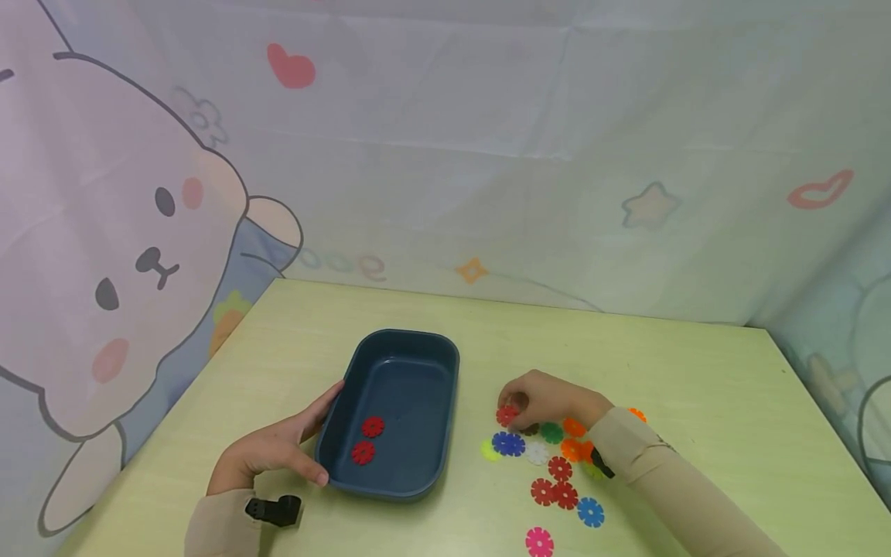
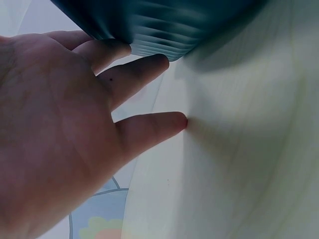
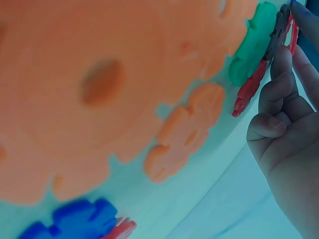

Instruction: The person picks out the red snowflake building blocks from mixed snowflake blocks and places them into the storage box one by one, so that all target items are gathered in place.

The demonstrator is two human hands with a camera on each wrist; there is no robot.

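A dark blue tray point(image 1: 411, 394) stands left of centre, with two red snowflake discs point(image 1: 367, 439) lying inside it. Along its left wall rests my left hand point(image 1: 274, 449), fingers spread and thumb by the near corner. In the left wrist view the straight fingers point(image 2: 134, 74) reach against the ribbed side of the tray. My right hand point(image 1: 550, 398) pinches a red snowflake disc point(image 1: 506, 416) between thumb and fingers at the far left of the loose pile. A brown disc point(image 1: 530, 428) lies partly hidden beneath that hand.
Around and below the right hand spread several discs: a green disc point(image 1: 552, 432), a dark blue disc point(image 1: 508, 444), a white disc point(image 1: 537, 452), an orange disc point(image 1: 572, 449), red discs point(image 1: 554, 492), a light blue disc point(image 1: 590, 512) and a pink disc point(image 1: 539, 541). A printed cloth point(image 1: 487, 155) hangs behind the table.
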